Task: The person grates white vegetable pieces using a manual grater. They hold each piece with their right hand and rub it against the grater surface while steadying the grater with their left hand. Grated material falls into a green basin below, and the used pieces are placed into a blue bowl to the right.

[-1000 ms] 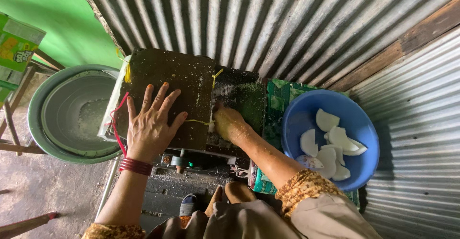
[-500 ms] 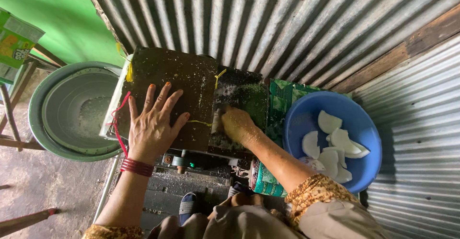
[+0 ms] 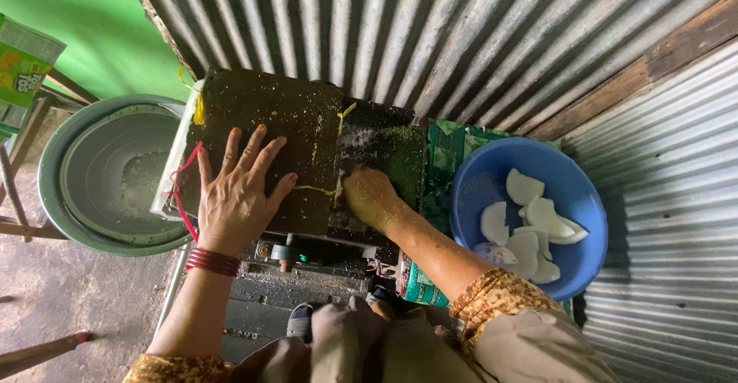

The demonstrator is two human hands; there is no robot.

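**Grating machine under both hands, coconut waiting in the bowl**

Grating machine (image 3: 307, 160), a dark, speckled box set against the corrugated metal wall (image 3: 430, 37), takes up the middle of the head view. The left hand (image 3: 238, 191) lies flat on its dark top cover, fingers spread wide, holding nothing. The right hand (image 3: 369, 198) presses down at the narrower, shred-covered opening just beside that cover; its fingers are curled under and closed, but whether they grip a coconut piece or simply push down cannot be told, since whatever sits beneath the palm is hidden.

To the right, touching the machine's side cloth, a blue bowl (image 3: 573, 198) holds several white coconut pieces (image 3: 538, 222). To the left, a large grey-green basin (image 3: 92, 179) sits near the machine's outlet, with a thin scatter of gratings on its bottom. A red cord (image 3: 178, 191) hangs off the cover by the left wrist, which wears red bangles (image 3: 211, 261).

The risk, as I judge it, lies with the right hand: its fingertips are right at the opening, and if the piece beneath wears thin or slips sideways, skin could meet the grater. The loose cord and bangles might also snag if they drift toward moving parts.
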